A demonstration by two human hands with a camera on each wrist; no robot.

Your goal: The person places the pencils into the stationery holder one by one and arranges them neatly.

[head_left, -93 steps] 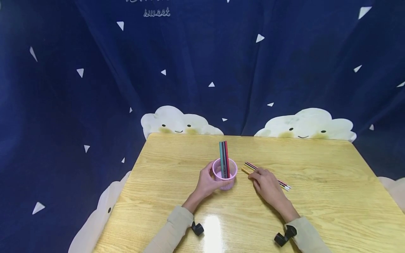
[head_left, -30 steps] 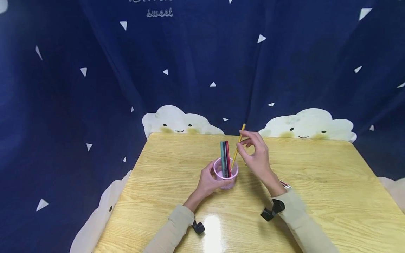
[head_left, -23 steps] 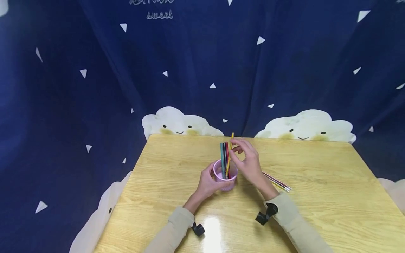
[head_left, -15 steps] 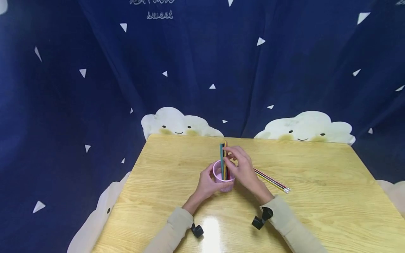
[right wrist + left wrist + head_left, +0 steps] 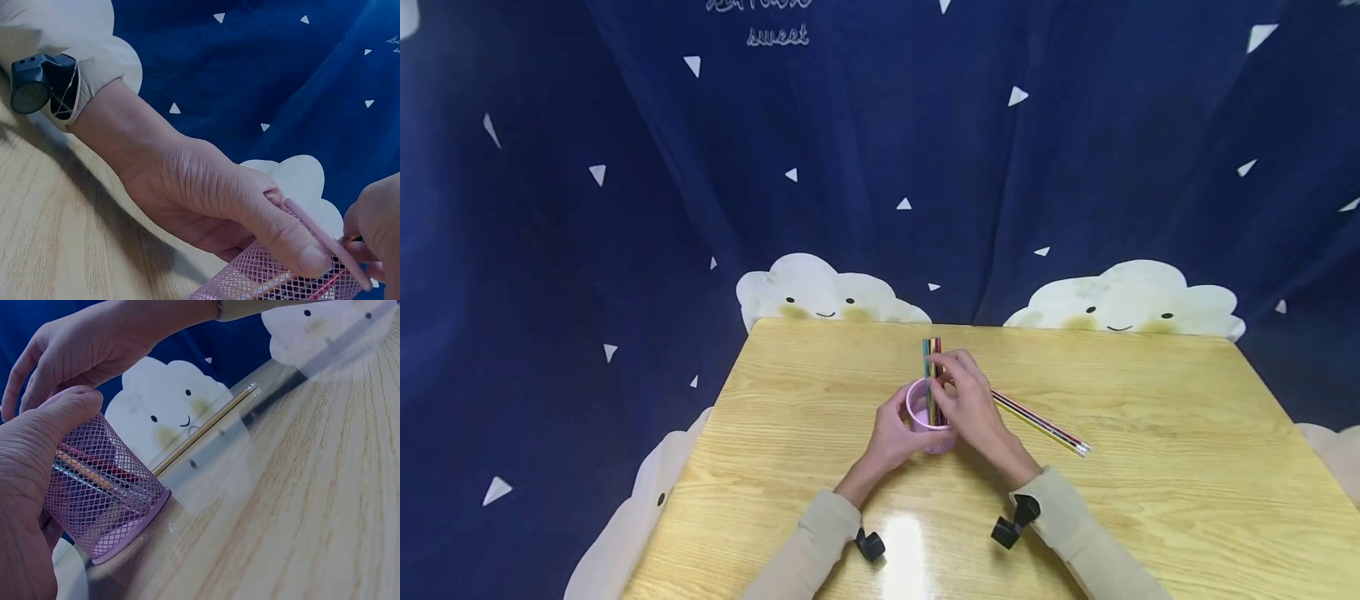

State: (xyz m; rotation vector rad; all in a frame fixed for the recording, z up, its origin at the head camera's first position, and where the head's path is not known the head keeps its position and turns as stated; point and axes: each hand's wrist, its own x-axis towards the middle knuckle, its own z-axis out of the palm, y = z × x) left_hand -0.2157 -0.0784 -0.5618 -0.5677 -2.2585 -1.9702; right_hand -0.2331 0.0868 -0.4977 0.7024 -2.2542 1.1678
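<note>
My left hand (image 5: 891, 433) grips a pink mesh pencil cup (image 5: 937, 445) standing upright on the table, thumb along the near side of the rim. Several pencils stand inside, among them a teal one (image 5: 926, 347); their lower ends show through the mesh (image 5: 103, 478) in the left wrist view. Over the rim, my right hand (image 5: 973, 407) pinches a yellow pencil (image 5: 932, 410) whose lower end is down in the cup. In the right wrist view the right hand (image 5: 378, 219) is cut off by the frame edge, its fingertips close to the rim.
On the wooden table (image 5: 1150, 467), to the right of the cup, a few striped pencils (image 5: 1043, 423) lie side by side, partly behind the right hand. A dark blue curtain (image 5: 865, 125) with clouds hangs along the table's back edge.
The right hand has taken the yellow pencil from the table, tipped it upright and brought it left and down into the cup. The left hand keeps its grip on the cup throughout.
</note>
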